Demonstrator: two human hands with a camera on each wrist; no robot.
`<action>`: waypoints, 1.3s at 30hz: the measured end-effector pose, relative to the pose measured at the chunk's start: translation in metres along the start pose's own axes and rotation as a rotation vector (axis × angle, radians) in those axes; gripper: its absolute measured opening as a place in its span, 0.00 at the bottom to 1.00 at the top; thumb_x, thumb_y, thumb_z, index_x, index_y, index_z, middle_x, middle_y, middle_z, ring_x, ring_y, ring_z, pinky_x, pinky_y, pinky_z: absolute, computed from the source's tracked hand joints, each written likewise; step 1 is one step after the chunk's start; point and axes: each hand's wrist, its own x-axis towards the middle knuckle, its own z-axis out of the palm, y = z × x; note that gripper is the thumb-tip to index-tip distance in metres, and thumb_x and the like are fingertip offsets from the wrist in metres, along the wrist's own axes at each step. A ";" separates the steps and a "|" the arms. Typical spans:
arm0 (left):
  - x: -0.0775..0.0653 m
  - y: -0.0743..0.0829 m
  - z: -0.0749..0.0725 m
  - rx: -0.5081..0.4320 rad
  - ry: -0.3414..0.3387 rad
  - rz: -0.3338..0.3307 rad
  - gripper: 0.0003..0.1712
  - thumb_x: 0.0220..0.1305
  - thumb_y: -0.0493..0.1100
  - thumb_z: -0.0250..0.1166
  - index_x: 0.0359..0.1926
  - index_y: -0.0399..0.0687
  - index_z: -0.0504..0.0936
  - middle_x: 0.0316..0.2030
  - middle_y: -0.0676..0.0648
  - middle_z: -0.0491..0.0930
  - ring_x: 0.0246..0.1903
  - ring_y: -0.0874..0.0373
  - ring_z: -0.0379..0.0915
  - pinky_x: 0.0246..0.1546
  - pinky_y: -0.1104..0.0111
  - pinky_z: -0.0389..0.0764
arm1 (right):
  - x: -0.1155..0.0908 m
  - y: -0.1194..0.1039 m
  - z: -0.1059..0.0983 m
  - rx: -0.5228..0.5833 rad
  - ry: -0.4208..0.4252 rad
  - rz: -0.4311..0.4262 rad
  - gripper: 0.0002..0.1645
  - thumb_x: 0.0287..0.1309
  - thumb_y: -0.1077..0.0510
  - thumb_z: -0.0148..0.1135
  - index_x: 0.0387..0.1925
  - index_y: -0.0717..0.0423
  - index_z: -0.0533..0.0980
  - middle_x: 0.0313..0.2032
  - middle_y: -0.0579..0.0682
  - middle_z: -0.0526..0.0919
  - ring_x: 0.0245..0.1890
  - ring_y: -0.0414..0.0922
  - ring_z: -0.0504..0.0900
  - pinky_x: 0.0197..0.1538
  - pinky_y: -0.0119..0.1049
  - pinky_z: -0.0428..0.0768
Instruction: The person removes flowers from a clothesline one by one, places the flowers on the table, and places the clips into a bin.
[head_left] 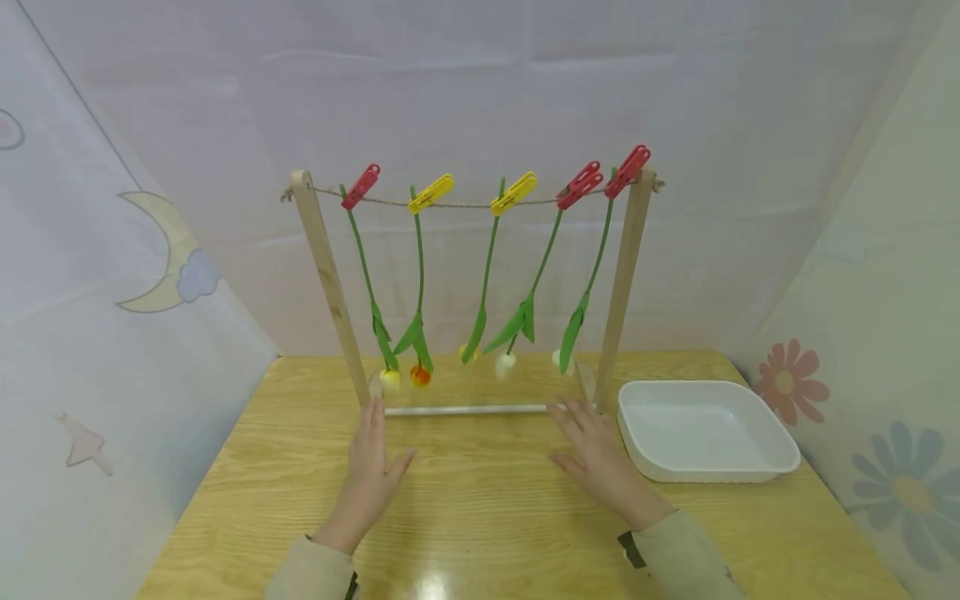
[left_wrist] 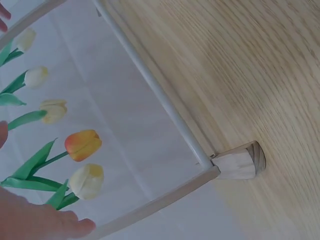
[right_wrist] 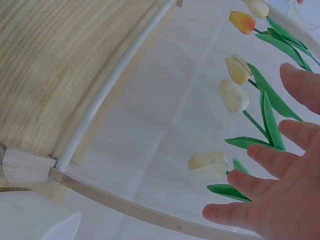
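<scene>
Several tulips hang head down from a twine line (head_left: 465,205) on a wooden stand (head_left: 326,267). Red clothespins (head_left: 362,187) and yellow clothespins (head_left: 432,194) clip their stems. One tulip (head_left: 421,376) is orange; the others look white or pale yellow. My left hand (head_left: 367,467), fingers straight and thumb spread, lies before the stand's left foot. Near the right foot is my right hand (head_left: 603,462), its fingers spread, as the right wrist view also shows. Neither hand holds anything. Whether the fingertips touch the stand, I cannot tell.
A white rod (head_left: 465,409) joins the stand's posts low down. To the right sits a white plastic tray (head_left: 708,433) on the wooden table (head_left: 465,517). Printed cloth (head_left: 480,108) hangs behind and on both sides.
</scene>
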 end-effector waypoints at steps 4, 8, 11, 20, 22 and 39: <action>0.005 -0.002 -0.006 -0.144 0.051 -0.022 0.48 0.71 0.39 0.58 0.74 0.31 0.34 0.73 0.28 0.33 0.71 0.30 0.31 0.65 0.34 0.43 | 0.002 0.004 0.000 0.015 0.073 0.010 0.41 0.52 0.64 0.71 0.65 0.68 0.64 0.63 0.71 0.64 0.63 0.74 0.59 0.59 0.74 0.58; 0.009 -0.006 -0.012 -0.235 0.095 -0.046 0.45 0.74 0.41 0.54 0.74 0.33 0.33 0.73 0.29 0.33 0.71 0.30 0.33 0.65 0.35 0.44 | 0.003 0.006 -0.002 0.006 0.147 0.024 0.40 0.51 0.66 0.71 0.64 0.68 0.64 0.63 0.71 0.64 0.62 0.72 0.60 0.61 0.71 0.60; 0.012 -0.009 -0.015 -0.260 0.126 -0.063 0.43 0.75 0.42 0.52 0.75 0.34 0.33 0.73 0.29 0.36 0.70 0.29 0.35 0.64 0.34 0.46 | 0.005 0.006 -0.005 0.006 0.187 0.028 0.40 0.51 0.67 0.71 0.64 0.69 0.63 0.64 0.71 0.63 0.62 0.73 0.61 0.59 0.72 0.61; 0.022 -0.010 -0.022 -0.300 0.151 -0.091 0.40 0.76 0.41 0.50 0.74 0.32 0.35 0.73 0.29 0.39 0.70 0.29 0.37 0.65 0.34 0.46 | 0.009 0.005 -0.013 0.058 0.208 0.050 0.45 0.52 0.71 0.69 0.68 0.72 0.57 0.67 0.70 0.58 0.64 0.72 0.58 0.59 0.73 0.60; 0.024 -0.010 -0.023 -0.307 0.159 -0.099 0.40 0.76 0.41 0.50 0.74 0.31 0.36 0.73 0.29 0.40 0.70 0.30 0.38 0.65 0.35 0.46 | 0.009 0.006 -0.015 0.076 0.197 0.076 0.43 0.54 0.70 0.67 0.68 0.72 0.57 0.67 0.70 0.58 0.64 0.71 0.58 0.60 0.71 0.61; 0.042 -0.013 -0.030 -0.364 0.183 -0.160 0.38 0.78 0.45 0.45 0.75 0.35 0.36 0.75 0.35 0.37 0.73 0.39 0.33 0.72 0.48 0.39 | 0.017 0.019 -0.023 0.179 0.309 0.157 0.36 0.64 0.69 0.58 0.68 0.75 0.55 0.68 0.71 0.57 0.66 0.69 0.56 0.61 0.70 0.60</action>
